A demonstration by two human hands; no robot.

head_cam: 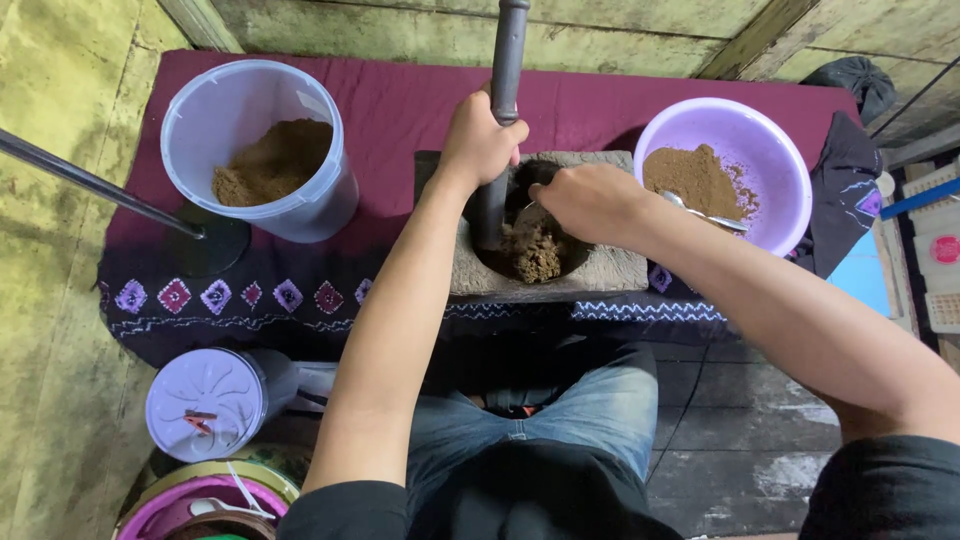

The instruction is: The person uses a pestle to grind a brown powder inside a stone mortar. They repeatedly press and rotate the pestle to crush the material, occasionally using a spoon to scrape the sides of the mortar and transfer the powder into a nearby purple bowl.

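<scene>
My left hand [480,140] is closed on the pestle [505,70]; my right hand [590,200] holds something small, unclear, over the mortar [600,270]. Paste [535,250] looks coarse; pounding unfinished.

At the right edge of the view, beside the maroon cloth [400,100], stands a pale box [940,250] with a round red label on its face; what the label says is too small to tell. Just below it lies a cream piece with a grid pattern [943,312], partly cut off by the frame. At lower left, on the floor, a round lilac lid [205,403] carries a small reddish mark near its middle, which may be a sticker or a scrap, and no screens or signs show anywhere.
</scene>
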